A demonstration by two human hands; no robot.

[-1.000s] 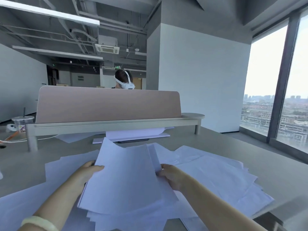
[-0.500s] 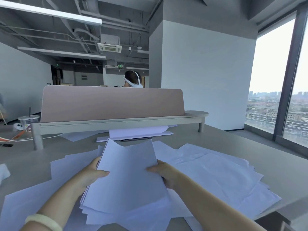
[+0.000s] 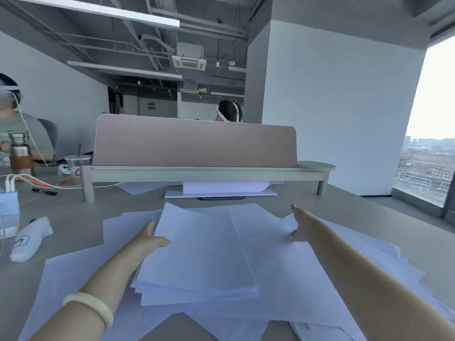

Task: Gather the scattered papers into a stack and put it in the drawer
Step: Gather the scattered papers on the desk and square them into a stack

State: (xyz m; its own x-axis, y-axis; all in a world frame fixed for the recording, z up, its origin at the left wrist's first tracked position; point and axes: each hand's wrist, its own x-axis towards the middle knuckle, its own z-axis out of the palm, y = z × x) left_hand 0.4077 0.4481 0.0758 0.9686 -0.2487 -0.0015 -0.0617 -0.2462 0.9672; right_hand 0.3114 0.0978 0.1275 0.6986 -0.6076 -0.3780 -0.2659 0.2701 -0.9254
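Papers (image 3: 307,279) lie scattered in overlapping white sheets across the near half of a grey desk (image 3: 357,207), spreading from its left side to its right edge. In the middle of the spread sits a rough stack (image 3: 197,257) of sheets, its edges uneven and fanned at the near corner. The person's left hand (image 3: 147,242) grips the left edge of this stack, thumb pressed on top and fingers tucked out of sight underneath, pinching the sheets. A pale bangle (image 3: 91,308) circles that wrist. The right hand (image 3: 301,225) reaches forward past the stack's far right corner, fingers spread loosely, fingertips touching the loose sheets there without clasping anything.

At the far edge of the desk stands a low raised shelf (image 3: 204,172) on short legs, carrying a pinkish divider panel (image 3: 194,141). More white sheets (image 3: 221,188) lie under the shelf. Near the left edge of the desk lie a white rolled object with a label (image 3: 30,238), a plastic cup with a straw (image 3: 76,162), orange and white cables (image 3: 41,182) and a metal bottle (image 3: 20,153). A seated person (image 3: 14,124) is at the left, and another person's head (image 3: 229,112) shows behind the divider. No drawer can be seen.
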